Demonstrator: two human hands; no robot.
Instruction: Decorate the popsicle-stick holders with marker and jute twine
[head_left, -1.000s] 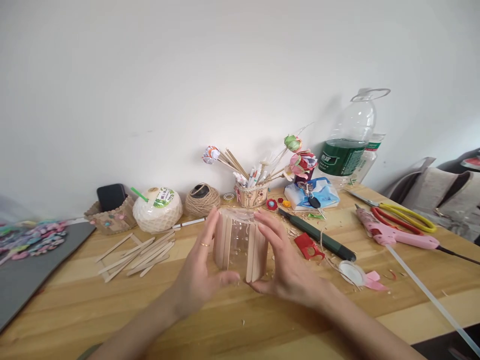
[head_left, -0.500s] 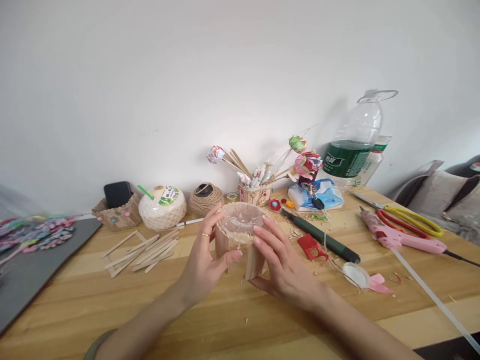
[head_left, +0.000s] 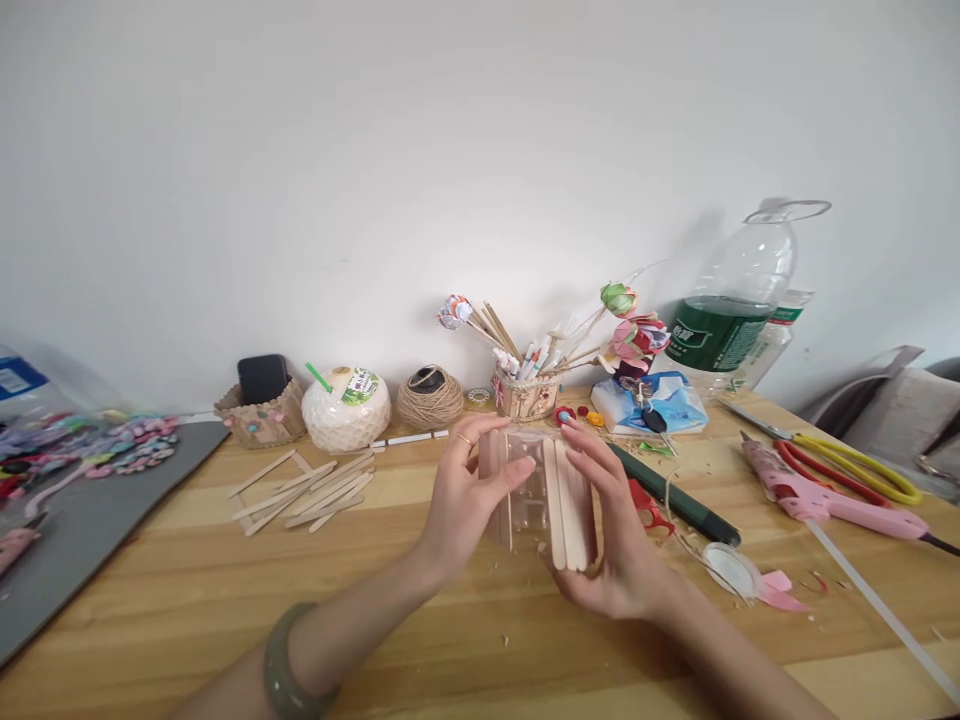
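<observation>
Loose sticks (head_left: 326, 490) lie on the table (head_left: 450, 660), well left of the hands. The left hand (head_left: 463, 505), half curled, holds the cup's left side, its thumb crossing the clear front near the rim. The cup (head_left: 531, 508) sits directly between the palms, long axis nearly upright, its bare strip facing the viewer between two rows of sticks; neither hand is nearer. The right hand (head_left: 619, 540), in a wider curve, clasps the right row (head_left: 568, 505), thumb at the lower edge. Whether the base touches the table cannot be told.
</observation>
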